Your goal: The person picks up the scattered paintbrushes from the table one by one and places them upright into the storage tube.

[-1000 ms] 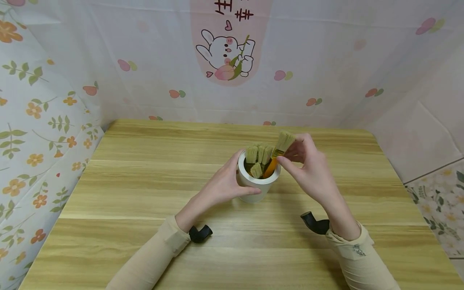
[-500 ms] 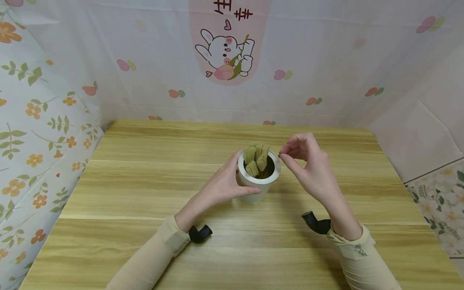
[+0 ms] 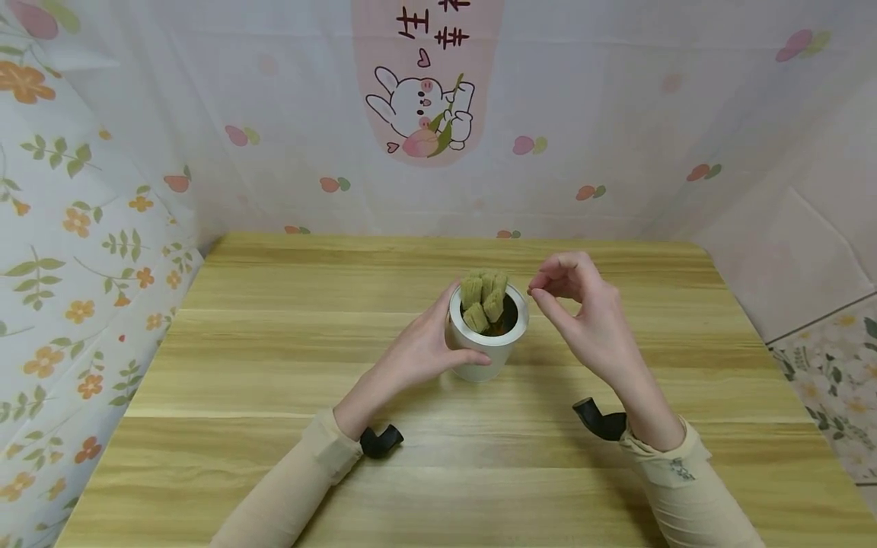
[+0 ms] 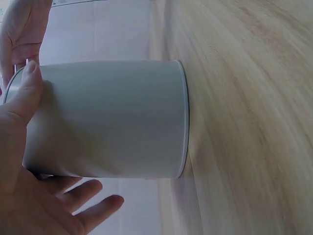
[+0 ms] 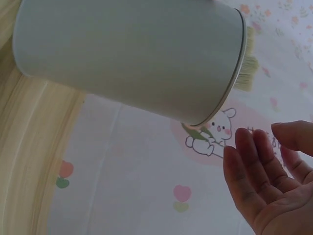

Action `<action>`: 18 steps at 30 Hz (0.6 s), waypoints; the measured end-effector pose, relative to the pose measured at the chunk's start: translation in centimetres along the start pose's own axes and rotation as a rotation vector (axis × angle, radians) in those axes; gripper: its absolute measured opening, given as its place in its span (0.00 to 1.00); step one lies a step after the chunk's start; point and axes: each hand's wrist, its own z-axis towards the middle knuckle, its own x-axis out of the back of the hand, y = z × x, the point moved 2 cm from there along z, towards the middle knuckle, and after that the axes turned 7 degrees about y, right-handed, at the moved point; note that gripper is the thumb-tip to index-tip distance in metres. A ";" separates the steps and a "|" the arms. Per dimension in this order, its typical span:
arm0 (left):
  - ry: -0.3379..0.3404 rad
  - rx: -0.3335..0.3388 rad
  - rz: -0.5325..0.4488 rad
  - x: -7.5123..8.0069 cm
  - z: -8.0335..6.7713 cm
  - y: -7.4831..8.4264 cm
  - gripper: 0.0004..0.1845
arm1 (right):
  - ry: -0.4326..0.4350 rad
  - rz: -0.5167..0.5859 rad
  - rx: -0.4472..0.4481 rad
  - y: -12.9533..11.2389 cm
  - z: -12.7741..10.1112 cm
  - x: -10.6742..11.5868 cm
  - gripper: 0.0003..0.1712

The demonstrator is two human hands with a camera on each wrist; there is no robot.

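Cup [image 3: 488,346]: white, round, straight-walled, with a thin rim. It stands upright on the wooden table [image 3: 274,365], near the middle of the top.

Cup grip: the left hand [image 3: 419,352] holds the cup's near-left side, thumb across the front wall and fingers round the far side.

Brushes [image 3: 483,298]: several flat brushes stand in the cup, bristles up. The olive-tan bristle tufts rise above the rim, bunched toward the far-left side. The handles are hidden inside the cup.

Right hand [image 3: 582,312]: just right of the rim, fingers loosely curled, holding nothing, apart from the cup.
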 end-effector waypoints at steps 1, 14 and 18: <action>0.004 -0.005 0.018 0.1 0.0 0.0 0.66 | 0.003 -0.001 0.006 0.1 0.0 0.0 0.16; 0.063 -0.150 0.302 1.2 -0.3 -0.7 0.58 | -0.114 -0.155 0.255 1.6 -1.8 0.8 0.24; 0.035 -0.255 0.448 2.7 -1.8 -0.8 0.57 | -0.246 -0.184 0.354 2.1 -2.8 1.0 0.30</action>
